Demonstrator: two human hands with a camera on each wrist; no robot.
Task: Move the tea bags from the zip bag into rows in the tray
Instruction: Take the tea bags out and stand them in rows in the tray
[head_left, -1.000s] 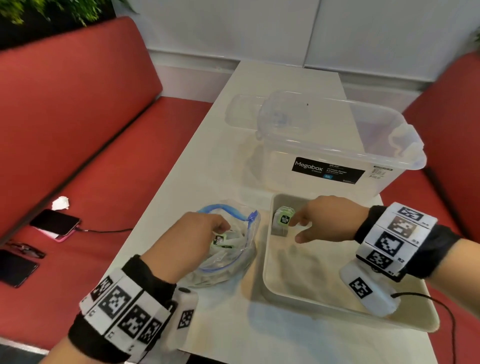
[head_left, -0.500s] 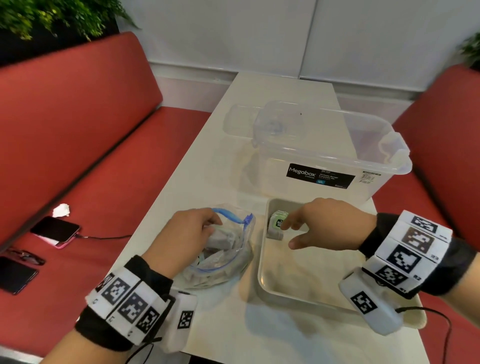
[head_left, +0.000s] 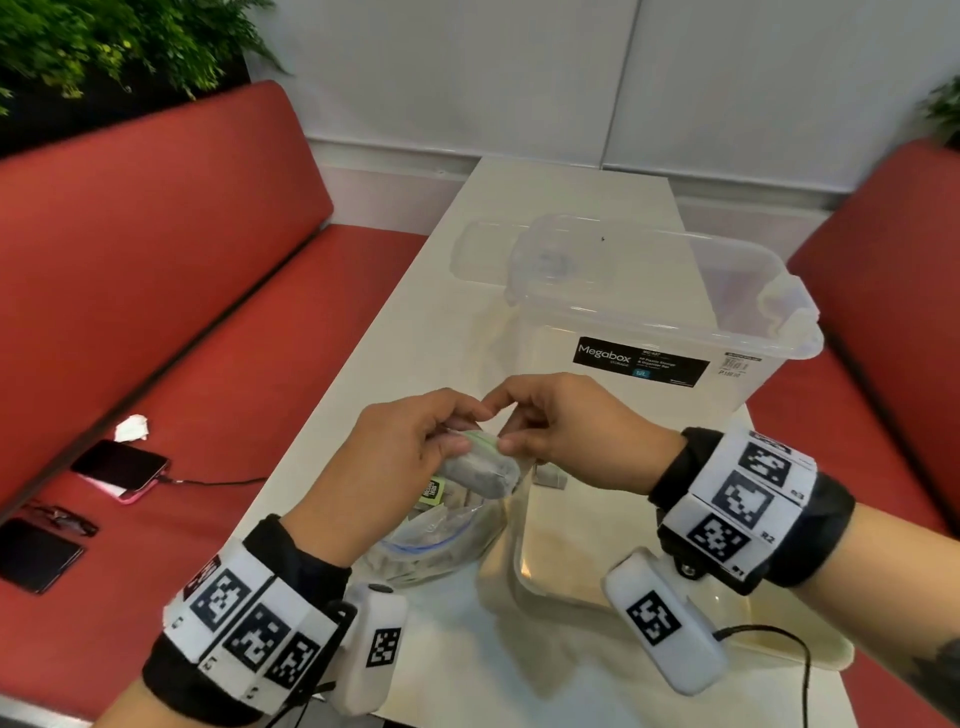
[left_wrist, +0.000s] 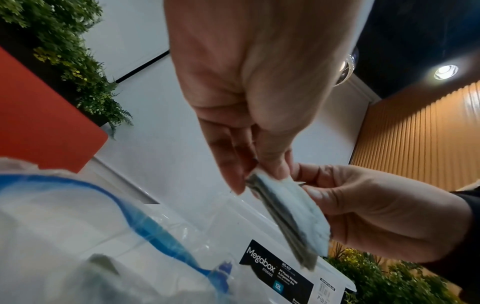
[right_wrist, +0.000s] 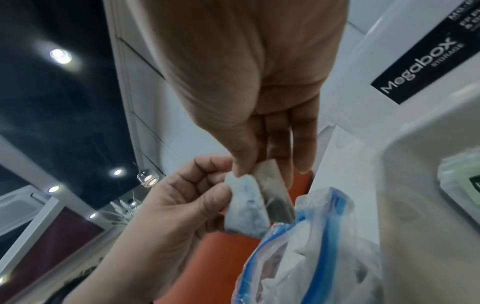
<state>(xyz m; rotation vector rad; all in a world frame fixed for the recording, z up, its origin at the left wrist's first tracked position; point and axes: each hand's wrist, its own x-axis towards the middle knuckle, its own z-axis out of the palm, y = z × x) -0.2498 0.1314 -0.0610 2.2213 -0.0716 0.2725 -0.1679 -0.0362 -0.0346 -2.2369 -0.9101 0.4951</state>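
Observation:
Two grey tea bags (head_left: 483, 470) hang together above the clear zip bag (head_left: 431, 545), which has a blue zip (left_wrist: 155, 232). My left hand (head_left: 462, 431) pinches one tea bag (right_wrist: 246, 209) at its top edge. From the other side my right hand (head_left: 504, 428) pinches the second tea bag (right_wrist: 275, 193) between thumb and fingers. Both hands meet just left of the beige tray (head_left: 524, 582). One tea bag with a green tag (right_wrist: 462, 185) lies in the tray's far left corner (head_left: 550, 475). More tea bags show inside the zip bag.
A clear Megabox storage box (head_left: 649, 322) stands right behind the tray. Red benches flank the white table (head_left: 519, 208). Two phones (head_left: 122, 470) and a cable lie on the left bench. My right wrist cable (head_left: 779, 639) trails over the tray's near edge.
My left hand has come up out of the zip bag with tea bags. My right hand left the tea bag in the tray's corner and moved left to pinch them too.

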